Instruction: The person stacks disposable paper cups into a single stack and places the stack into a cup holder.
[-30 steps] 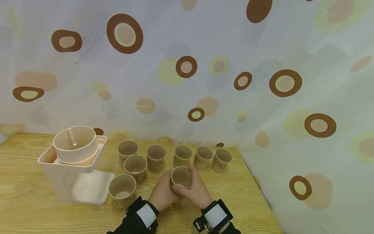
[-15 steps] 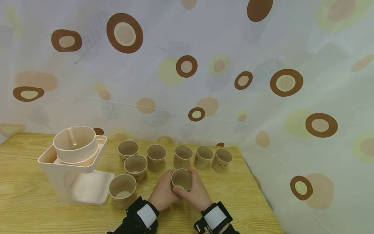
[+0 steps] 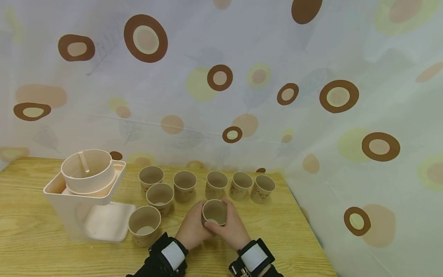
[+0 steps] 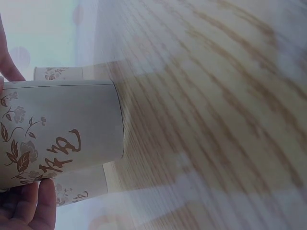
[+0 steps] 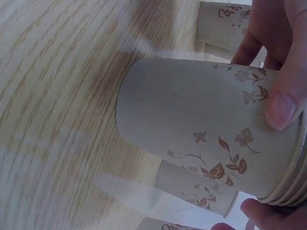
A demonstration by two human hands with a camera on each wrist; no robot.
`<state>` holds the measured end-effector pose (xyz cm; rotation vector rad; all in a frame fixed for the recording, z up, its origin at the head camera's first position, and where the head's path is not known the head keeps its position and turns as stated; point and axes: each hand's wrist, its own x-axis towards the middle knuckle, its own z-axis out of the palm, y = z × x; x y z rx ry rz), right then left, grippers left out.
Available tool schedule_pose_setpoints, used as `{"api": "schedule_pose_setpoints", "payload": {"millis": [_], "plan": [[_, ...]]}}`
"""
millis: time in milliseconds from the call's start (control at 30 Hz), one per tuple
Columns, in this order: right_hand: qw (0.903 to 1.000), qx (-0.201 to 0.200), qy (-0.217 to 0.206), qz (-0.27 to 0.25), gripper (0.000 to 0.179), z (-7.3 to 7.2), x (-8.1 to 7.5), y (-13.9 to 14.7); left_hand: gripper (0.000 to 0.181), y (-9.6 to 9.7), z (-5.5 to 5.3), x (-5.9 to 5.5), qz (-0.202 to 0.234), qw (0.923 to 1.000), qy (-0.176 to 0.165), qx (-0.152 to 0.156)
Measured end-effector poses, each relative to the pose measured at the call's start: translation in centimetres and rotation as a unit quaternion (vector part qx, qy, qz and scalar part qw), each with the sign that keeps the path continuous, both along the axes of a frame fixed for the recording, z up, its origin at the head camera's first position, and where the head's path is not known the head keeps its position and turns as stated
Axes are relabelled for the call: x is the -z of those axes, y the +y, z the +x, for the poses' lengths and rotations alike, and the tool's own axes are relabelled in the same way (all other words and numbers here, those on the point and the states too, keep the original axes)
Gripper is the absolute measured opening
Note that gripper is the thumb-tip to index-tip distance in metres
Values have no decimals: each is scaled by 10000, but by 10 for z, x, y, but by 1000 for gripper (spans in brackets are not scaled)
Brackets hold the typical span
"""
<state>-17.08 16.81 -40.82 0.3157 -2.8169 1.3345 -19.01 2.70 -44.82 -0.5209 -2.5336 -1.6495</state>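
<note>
In the head view, both hands hold a small stack of nested, beige paper cups upright at the front middle of the wooden table. My left hand wraps its left side; my right hand grips the other side, thumb across the near face. Several rims lie close together at the top in the right wrist view, where the outer paper cup shows brown flower prints. Its base is right at the tabletop. Seen from the left wrist, the paper cup also bears brown lettering, with fingertips against its wall.
Single paper cups stand in a row behind the hands, from a left one to a right one. Two more, a middle cup and a near cup, stand left. Beyond is a white plastic holder with a round container.
Over the first half second, the held cups shifted slightly down in the head view, toward the body. Since then the hands keep their grip, and the other cups stay put.
</note>
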Motion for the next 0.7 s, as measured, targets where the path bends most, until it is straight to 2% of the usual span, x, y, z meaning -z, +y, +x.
{"api": "schedule_pose_setpoints", "payload": {"millis": [400,500,700], "plan": [[9999,-58,-16,87,84,0,2,2,71,2,0,-2,-37,10000,46,-48],[9999,-36,-16,153,84,1,1,2,73,4,1,-3,-80,9998,144,-103],[9997,-131,31,199,85,0,2,4,74,9,5,-1,-388,9946,678,-680]]}}
